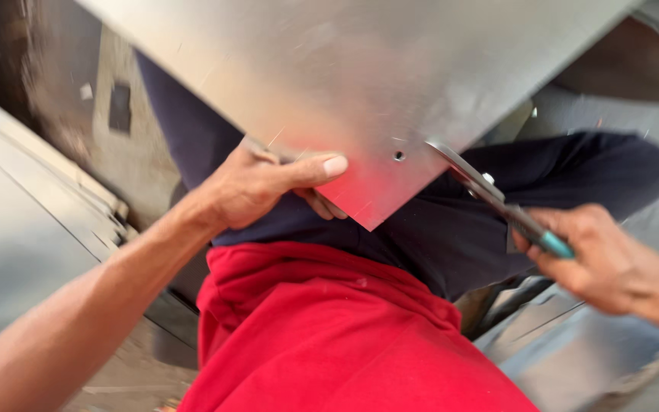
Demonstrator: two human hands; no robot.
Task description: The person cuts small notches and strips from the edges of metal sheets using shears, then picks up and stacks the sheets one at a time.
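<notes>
A large shiny metal sheet [360, 69] fills the upper middle of the view, one corner pointing down toward my lap. My left hand [257, 187] grips its lower left edge, thumb flat on top and fingers underneath. A small round hole [399, 156] sits near that corner. My right hand [600, 259] holds metal snips [490, 191] by their teal-tipped handles, and the blades bite into the sheet's right edge. The view is blurred by motion.
I sit with dark trousers [558, 175] and a red shirt [329, 336] below the sheet. More grey metal sheets [24, 229] lie at the left and at the lower right [573, 358]. A worn concrete floor [116, 130] shows behind.
</notes>
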